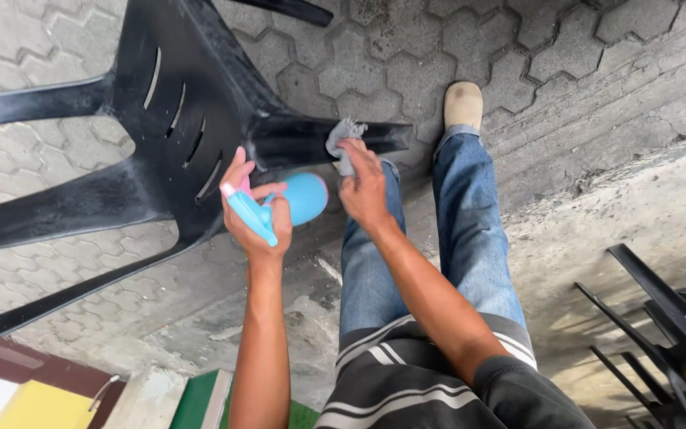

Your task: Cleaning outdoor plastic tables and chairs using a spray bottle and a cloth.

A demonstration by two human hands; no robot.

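Observation:
A black plastic chair (168, 119) lies tipped over on hexagonal paving, its legs pointing left and right. My left hand (252, 218) grips a light blue spray bottle (299, 199) with a pink-tipped trigger, held close to the chair's seat edge. My right hand (363, 187) presses a grey cloth (343, 139) against one chair leg (319, 139). My legs in blue jeans (462, 230) stand beside the chair, one beige shoe (463, 103) showing.
More black plastic chairs (668, 334) stand at the lower right on rough concrete. A yellow, white and green painted edge (192, 401) runs along the bottom left. Hexagonal pavers (406, 71) cover the ground beyond the chair.

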